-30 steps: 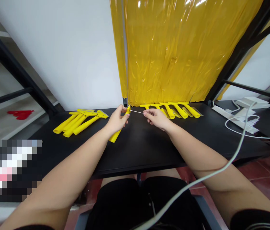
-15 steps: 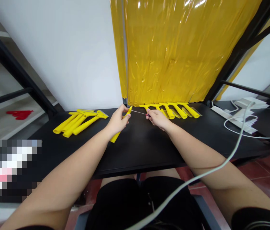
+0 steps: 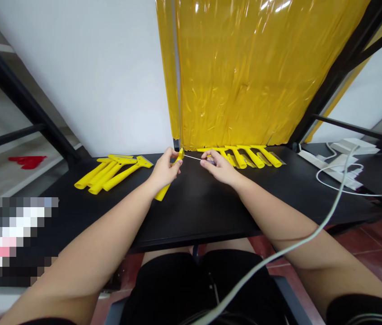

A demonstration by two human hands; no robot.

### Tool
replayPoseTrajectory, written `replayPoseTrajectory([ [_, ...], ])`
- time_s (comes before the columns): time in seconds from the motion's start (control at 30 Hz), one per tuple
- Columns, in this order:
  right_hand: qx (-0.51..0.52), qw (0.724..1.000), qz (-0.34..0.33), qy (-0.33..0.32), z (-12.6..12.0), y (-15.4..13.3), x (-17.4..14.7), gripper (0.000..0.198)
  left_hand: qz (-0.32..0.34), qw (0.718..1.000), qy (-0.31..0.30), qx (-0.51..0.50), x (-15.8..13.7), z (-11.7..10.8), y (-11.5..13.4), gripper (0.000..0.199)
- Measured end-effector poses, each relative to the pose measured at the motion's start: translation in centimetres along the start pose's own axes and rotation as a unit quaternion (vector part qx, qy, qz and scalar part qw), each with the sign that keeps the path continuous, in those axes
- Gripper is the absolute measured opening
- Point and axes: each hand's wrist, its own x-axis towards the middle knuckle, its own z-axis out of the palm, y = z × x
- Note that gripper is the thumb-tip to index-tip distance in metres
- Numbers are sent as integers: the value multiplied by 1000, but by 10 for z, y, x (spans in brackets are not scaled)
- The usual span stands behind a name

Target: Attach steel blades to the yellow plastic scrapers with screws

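Observation:
My left hand [image 3: 166, 170] is closed round the head of a yellow scraper [image 3: 162, 192], whose handle slants down toward me over the black table [image 3: 197, 212]. Between the fingers of my right hand [image 3: 221, 167] is a screwdriver [image 3: 193, 157]; its thin shaft points left, with the tip at the scraper's head. Whether the tip sits in a screw is too small to tell. On the left lies a group of several yellow scrapers [image 3: 118, 174]. Behind my right hand, more yellow scrapers [image 3: 255, 155] lie in a row, some with clear blades showing.
A yellow plastic curtain [image 3: 241, 81] and a white panel [image 3: 109, 81] stand along the table's back edge. White power strips [image 3: 342, 164] lie at the right. A pale cable [image 3: 299, 246] crosses before my right arm. Red pieces [image 3: 27, 161] rest on the left shelf.
My right hand's fingers have shifted slightly left and changed their grasp on the screwdriver handle. The scraper in my left hand has turned a little; the groups on the table stay put.

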Motion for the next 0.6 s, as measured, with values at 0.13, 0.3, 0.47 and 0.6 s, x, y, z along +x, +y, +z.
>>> replayPoseTrajectory([
  [0.13,12,1000,-1,4,3,-2,0,33,-13,1000,26,4,0,-4,1,26],
  [0.3,15,994,101,29,2,0,3,42,-7,998,4,56,-3,-3,7,23],
  [0.47,-50,997,-7,55,3,-4,-1,28,-19,999,23,27,0,-4,0,27],
  [0.6,-64,995,69,37,4,2,2,49,-7,998,23,59,0,-5,1,24],
])
